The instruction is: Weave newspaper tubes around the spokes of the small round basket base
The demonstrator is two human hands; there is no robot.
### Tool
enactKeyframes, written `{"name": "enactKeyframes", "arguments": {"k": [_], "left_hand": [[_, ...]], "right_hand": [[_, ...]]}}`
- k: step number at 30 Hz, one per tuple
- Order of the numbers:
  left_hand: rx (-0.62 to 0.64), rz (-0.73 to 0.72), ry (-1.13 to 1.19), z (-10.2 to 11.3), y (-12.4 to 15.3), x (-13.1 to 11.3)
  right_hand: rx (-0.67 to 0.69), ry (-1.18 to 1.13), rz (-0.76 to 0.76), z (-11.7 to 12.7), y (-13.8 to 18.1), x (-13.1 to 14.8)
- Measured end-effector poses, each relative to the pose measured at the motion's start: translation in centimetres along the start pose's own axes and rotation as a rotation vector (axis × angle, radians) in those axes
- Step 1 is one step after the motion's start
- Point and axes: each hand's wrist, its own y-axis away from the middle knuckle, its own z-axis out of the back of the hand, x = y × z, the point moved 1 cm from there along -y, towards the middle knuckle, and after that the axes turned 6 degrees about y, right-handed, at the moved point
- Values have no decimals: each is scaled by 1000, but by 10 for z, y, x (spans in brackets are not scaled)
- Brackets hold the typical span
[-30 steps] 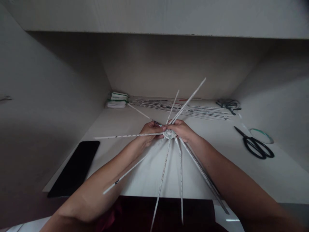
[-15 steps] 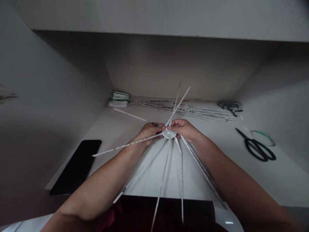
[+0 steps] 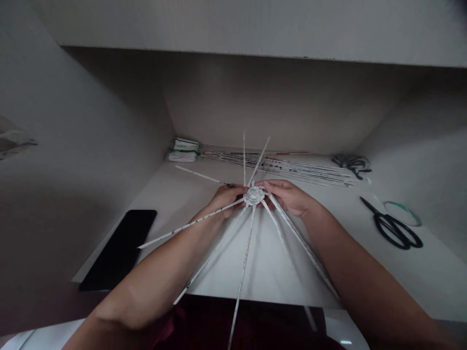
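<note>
A small round woven piece of rolled paper [image 3: 254, 196] is held up over the white table, with several thin printed paper sticks spreading out from it like spokes. My left hand [image 3: 230, 196] grips its left edge between thumb and fingers, close to the far-left spokes. On the opposite side, my right hand [image 3: 286, 194] pinches the right edge, its thumb lying near the rim. Some fingertips of both hands are hidden behind the weave. Two spokes point away from me; others hang toward my lap.
Behind my hands lies a bundle of paper sticks [image 3: 292, 167], with a white-and-green packet [image 3: 184, 149] at its left. Black scissors [image 3: 396, 228] and a roll of tape [image 3: 403, 214] rest at right. A black flat slab [image 3: 120, 248] lies left. Walls and an overhead shelf [image 3: 233, 29] enclose the table.
The woven centre has tilted to show more of its face. The upright spokes have swung left, and my right hand's grip has shifted slightly right. The view has moved a little.
</note>
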Motion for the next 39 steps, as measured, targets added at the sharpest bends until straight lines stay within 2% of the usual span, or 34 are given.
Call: {"name": "enactKeyframes", "arguments": {"k": [3,7,14,17,21,23,25,28,33,39], "left_hand": [[10,-7,64,3,-6,0],[6,-46,199,7,-15,1],[-77,-79,258,5,-17,3],[-71,-96,201,2,-10,5],[-70,-170,77,-2,-1,9],[-55,-209,24,-2,0,10],[-37,-227,-2,-2,-1,11],[-14,-230,-18,-2,-3,12],[23,-228,-18,-2,-3,11],[12,-225,-2,-1,-2,12]], "right_hand": [[60,-109,-9,14,3,8],[48,-258,34,24,-2,4],[177,-127,-101,-2,-5,-11],[83,-73,-82,-19,-6,-16],[-217,5,106,-41,-11,-24],[-321,-94,163,-48,-13,-26],[-392,-224,157,-49,-16,-28],[-406,-326,97,-45,-20,-30],[-326,-357,27,-39,-24,-31],[-394,-450,86,-43,-23,-31]]}}
